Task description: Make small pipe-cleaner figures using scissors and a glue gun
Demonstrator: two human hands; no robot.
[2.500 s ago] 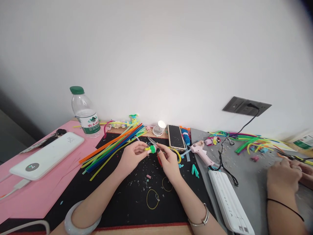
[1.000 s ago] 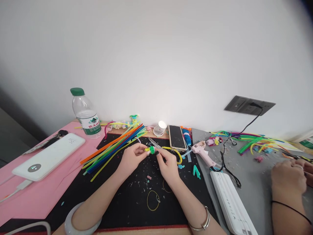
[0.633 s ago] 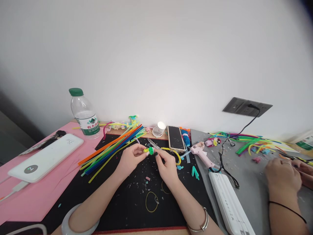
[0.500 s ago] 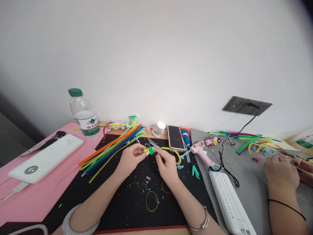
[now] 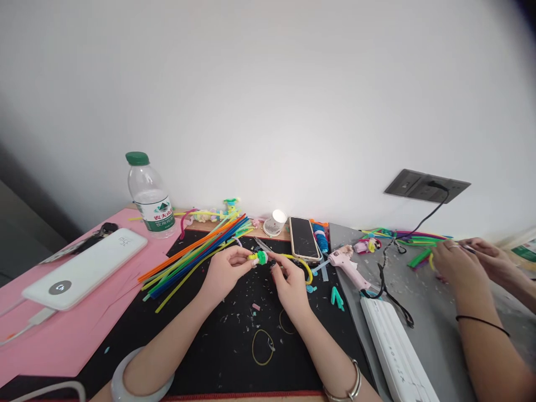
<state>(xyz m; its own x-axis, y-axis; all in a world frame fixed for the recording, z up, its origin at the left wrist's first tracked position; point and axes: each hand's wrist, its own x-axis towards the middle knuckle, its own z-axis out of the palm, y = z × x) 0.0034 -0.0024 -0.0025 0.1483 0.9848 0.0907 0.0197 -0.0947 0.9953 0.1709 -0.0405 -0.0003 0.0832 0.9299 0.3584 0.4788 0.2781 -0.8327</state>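
Over the black mat (image 5: 234, 357), a small yellow, green and white pipe-cleaner figure (image 5: 262, 257) is held up. My left hand (image 5: 226, 273) pinches its yellow end between thumb and fingers. From the other side my right hand (image 5: 288, 282) closes its fingertips on the pale end; the exact contact is partly hidden. Just behind the figure lie scissors (image 5: 262, 244), partly covered. A yellow pipe cleaner (image 5: 307, 269) curves out beside my right hand. To the left rests a bundle of colourful pipe cleaners (image 5: 196, 254).
A water bottle (image 5: 153, 201) and a white power bank (image 5: 86, 268) are on the left. Behind stand a paper cup (image 5: 274, 224) and a phone (image 5: 304, 239). To the right lie a pink glue gun (image 5: 349, 268), its cable, and a power strip (image 5: 396, 346). A co-worker's hands (image 5: 464, 262) work further right.
The view has shifted slightly. My hands keep hold of the small figure with little movement, its green part turned a little. The co-worker's hands have moved up and left.
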